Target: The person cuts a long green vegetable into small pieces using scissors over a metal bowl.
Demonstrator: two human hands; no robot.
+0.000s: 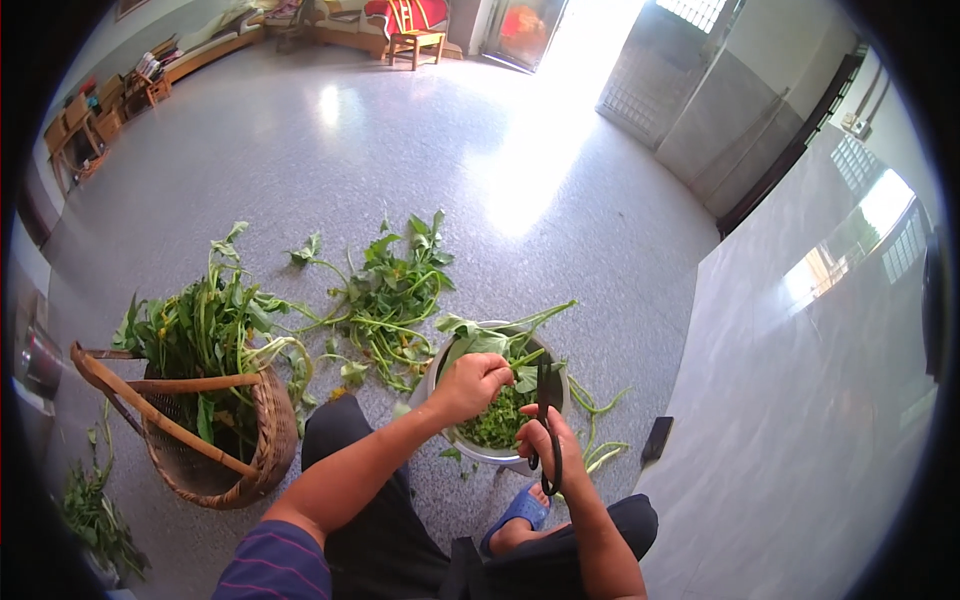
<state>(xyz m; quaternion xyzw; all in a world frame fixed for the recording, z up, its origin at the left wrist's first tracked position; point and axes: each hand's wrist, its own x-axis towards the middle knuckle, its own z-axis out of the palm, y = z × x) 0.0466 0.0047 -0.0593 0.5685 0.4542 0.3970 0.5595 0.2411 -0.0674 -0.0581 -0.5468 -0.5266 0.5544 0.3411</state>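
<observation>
My left hand (474, 385) is closed around a bunch of leafy green stems (520, 345), held over a round light-coloured pot (430, 385). Some stems stick out past the pot's far rim. In my right hand (552, 445) is a pair of black scissors (545, 400), its handles around my fingers and its blades pointing away from me, close to the stems. I cannot tell how far apart the blades are. Chopped greens (495, 425) lie inside the pot, partly hidden by my hands.
A woven basket (280, 430) with a wooden handle, full of leafy greens, stands at left. More greens (390, 300) lie on the floor beyond the pot, and another bunch (95, 520) at lower left. A shiny pale panel (780, 400) rises at right. A wooden chair (416, 42) stands far off.
</observation>
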